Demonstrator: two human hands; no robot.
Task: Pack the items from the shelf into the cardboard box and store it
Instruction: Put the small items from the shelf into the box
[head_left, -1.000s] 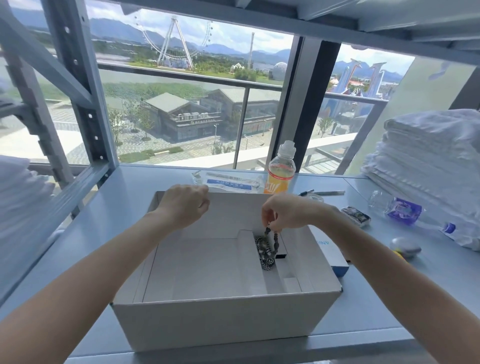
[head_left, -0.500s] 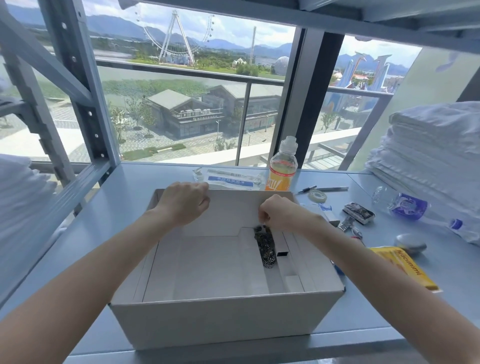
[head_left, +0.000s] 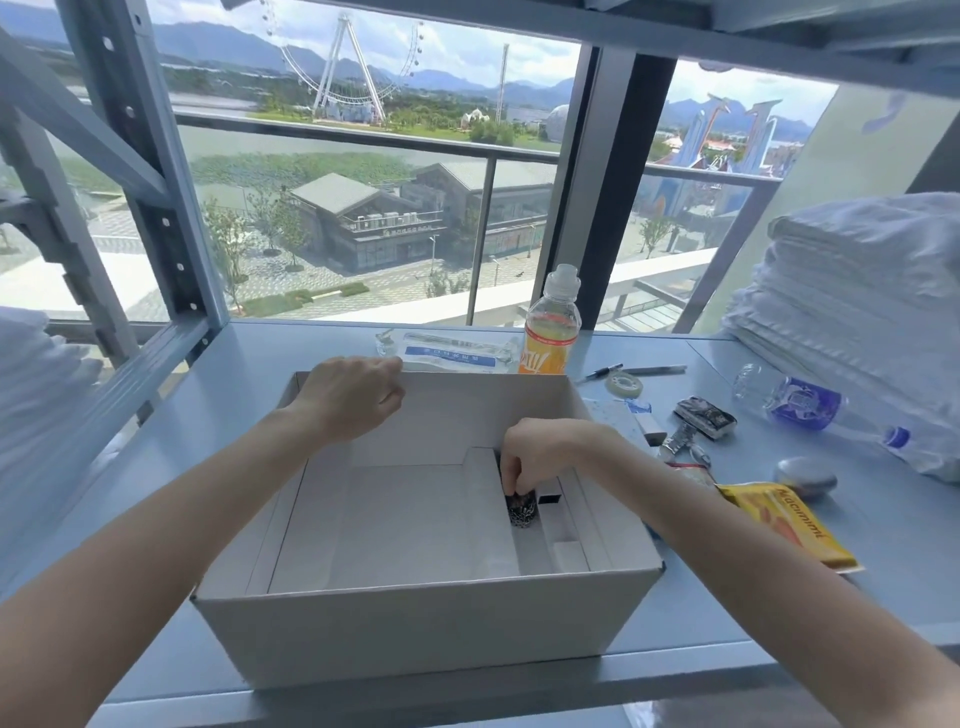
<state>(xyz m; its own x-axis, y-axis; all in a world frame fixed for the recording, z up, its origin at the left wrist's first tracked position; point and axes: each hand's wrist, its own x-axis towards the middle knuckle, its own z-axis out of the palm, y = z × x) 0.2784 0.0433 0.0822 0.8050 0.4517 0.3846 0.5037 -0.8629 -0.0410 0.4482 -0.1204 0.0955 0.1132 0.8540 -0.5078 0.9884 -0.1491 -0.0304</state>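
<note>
Matte cardboard box (head_left: 415, 623), dark speckled strand (head_left: 521, 512) was pinched inside by right hand (head_left: 545, 452), left hand (head_left: 353, 400) grip was curled over far rim

The grey-blue metal shelf (head_left: 260, 374) carries an open cardboard box (head_left: 415, 634) at its front centre, with a clear packet (head_left: 452, 353) and an upright orange drink bottle (head_left: 551, 332) just behind it. To the right lie a pen (head_left: 636, 370), a tape roll (head_left: 624, 385), a dark patterned packet (head_left: 705, 417), a silver oval object (head_left: 805, 478) and a yellow packet (head_left: 784, 522). A blue-labelled clear bottle (head_left: 810, 410) lies on its side against the stack of folded white towels (head_left: 857, 312) at the far right.
</note>
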